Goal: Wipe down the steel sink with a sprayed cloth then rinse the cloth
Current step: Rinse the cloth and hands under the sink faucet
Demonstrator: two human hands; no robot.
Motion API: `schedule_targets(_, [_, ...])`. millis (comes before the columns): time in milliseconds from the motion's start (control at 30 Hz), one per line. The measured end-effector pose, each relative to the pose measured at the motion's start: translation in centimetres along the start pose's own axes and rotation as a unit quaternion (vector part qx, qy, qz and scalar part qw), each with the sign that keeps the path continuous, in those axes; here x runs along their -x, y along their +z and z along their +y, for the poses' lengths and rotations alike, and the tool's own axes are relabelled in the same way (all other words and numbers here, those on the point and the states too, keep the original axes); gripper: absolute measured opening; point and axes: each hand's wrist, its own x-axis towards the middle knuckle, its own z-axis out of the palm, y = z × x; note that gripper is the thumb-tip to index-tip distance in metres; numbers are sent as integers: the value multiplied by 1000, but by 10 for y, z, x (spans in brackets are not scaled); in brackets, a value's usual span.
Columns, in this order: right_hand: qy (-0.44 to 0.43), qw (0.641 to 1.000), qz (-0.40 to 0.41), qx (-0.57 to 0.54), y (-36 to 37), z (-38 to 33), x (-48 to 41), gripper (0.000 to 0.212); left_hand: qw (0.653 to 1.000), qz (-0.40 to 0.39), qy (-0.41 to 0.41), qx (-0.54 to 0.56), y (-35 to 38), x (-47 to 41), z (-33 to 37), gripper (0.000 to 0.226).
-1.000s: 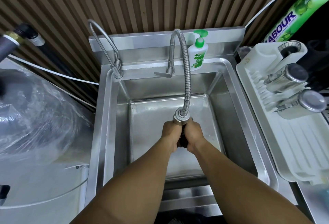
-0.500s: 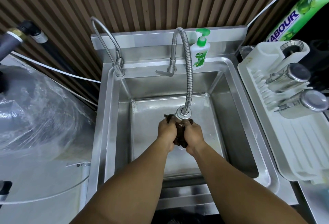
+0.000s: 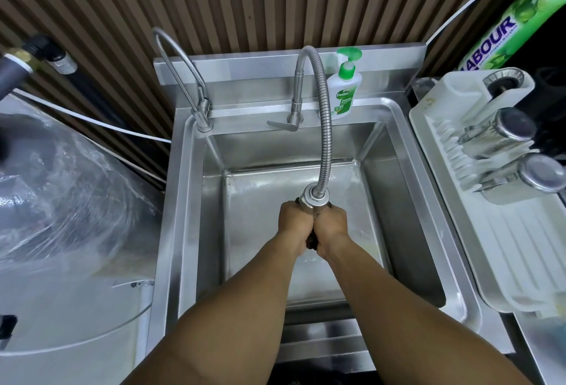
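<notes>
Over the middle of the steel sink (image 3: pixel 407 207), my left hand (image 3: pixel 293 222) and my right hand (image 3: pixel 331 225) are pressed together, both closed around a dark cloth (image 3: pixel 312 242). Only a small dark strip of the cloth shows between my palms; the rest is hidden. The flexible steel tap hose (image 3: pixel 326 127) curves down from the back ledge, and its head (image 3: pixel 313 199) sits right above my knuckles. The sink floor looks wet around my hands.
A second thin tap (image 3: pixel 183 78) stands at the sink's back left. A Dettol soap bottle (image 3: pixel 344 90) sits on the back ledge. A white drying rack (image 3: pixel 505 256) with steel cups (image 3: pixel 520 176) is on the right. Clear plastic sheeting (image 3: pixel 61 195) covers the left counter.
My hands stay clasped under the tap head. Half a second ago more dark cloth stuck out between them; now they are squeezed tighter and less cloth shows.
</notes>
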Motion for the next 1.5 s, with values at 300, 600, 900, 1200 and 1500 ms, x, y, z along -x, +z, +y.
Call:
schedule_targets(300, [5,1000,-20,9,-5,0,-7,27,999,-8,-29,46,-1,-2,1,27])
schedule_targets(600, [-66,995,-68,-12,-23,6,5,12,984,-30,-14,175,-21,-1,-10,20])
schedule_targets(900, [-91,996,21,7,-9,7,4,41,996,-36,-21,72,-10,5,-16,32])
schedule_targets(1200, [-87,994,-9,59,2,10,-1,21,995,-10,-33,94,-1,-4,-4,36])
schedule_targets(1500, [-100,990,42,94,10,6,-20,29,999,13,-11,42,-4,-19,-3,11])
